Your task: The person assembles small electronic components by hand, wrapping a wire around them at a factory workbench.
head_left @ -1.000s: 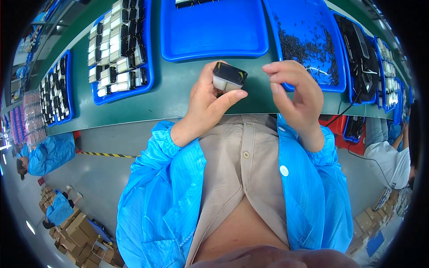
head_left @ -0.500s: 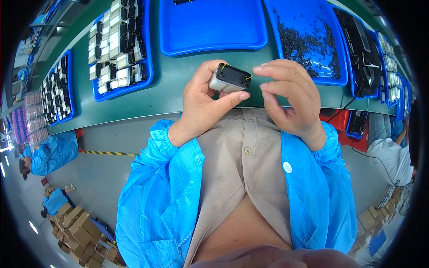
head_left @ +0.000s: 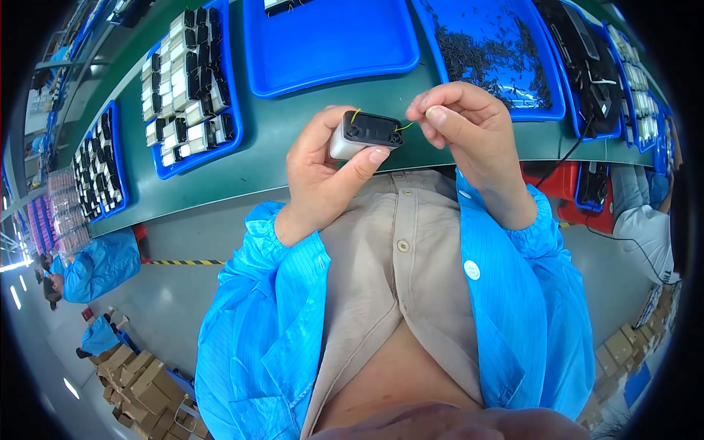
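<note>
My left hand (head_left: 323,158) is wrapped around a small box-shaped housing (head_left: 372,130), white on its sides with a black end face turned up. Short yellow-green wires (head_left: 405,127) come out near the two ends of that black face. Just right of the housing, my right hand (head_left: 473,125) is closed in a pinch, thumb against the curled fingers. Its fingertips are close to the right wire's end. Whatever they hold, if anything, is too small to make out.
A blue tray (head_left: 330,86) lies ahead, with a few housings at its far edge. Left stands a blue tray (head_left: 236,139) of stacked white-and-black housings (head_left: 192,88). Another tray (head_left: 554,116) at right carries many small black pieces (head_left: 488,62). Beyond is a black device (head_left: 587,66) with a cable.
My right hand has gone from loosely spread fingers to a pinch and turned beside the wire. The housing has shifted slightly left in my left hand. The whole view has moved a little.
</note>
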`<state>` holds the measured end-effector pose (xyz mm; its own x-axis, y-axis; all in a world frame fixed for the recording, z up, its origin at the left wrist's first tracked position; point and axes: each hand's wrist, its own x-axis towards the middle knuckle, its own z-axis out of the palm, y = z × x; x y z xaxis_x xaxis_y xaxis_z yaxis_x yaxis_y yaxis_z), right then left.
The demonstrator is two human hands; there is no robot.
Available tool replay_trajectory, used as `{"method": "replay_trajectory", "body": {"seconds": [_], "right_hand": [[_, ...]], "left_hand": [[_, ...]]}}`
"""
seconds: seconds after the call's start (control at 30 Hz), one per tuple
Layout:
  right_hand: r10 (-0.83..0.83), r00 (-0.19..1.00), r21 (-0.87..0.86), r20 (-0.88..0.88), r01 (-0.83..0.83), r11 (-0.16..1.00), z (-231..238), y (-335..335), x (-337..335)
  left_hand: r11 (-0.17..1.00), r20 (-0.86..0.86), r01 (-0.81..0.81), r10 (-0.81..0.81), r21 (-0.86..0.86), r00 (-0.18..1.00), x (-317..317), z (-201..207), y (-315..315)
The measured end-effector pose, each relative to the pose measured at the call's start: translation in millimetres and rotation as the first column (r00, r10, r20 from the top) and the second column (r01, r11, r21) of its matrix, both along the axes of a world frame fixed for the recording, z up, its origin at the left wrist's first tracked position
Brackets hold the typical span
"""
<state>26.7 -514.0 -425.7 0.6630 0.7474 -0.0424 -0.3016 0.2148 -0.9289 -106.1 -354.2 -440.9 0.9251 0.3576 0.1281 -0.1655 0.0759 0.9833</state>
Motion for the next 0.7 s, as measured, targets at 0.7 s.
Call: {"method": "replay_trajectory", "body": {"seconds": [0.7], "right_hand": [[0.102,0.983,0.123,-0.150,-0.084,0.989,-3.9,-4.1,-2.4]], "left_hand": [[0.996,-0.004,-0.019,0.019,0.090,1.000,4.4,4.0,-4.8]]}}
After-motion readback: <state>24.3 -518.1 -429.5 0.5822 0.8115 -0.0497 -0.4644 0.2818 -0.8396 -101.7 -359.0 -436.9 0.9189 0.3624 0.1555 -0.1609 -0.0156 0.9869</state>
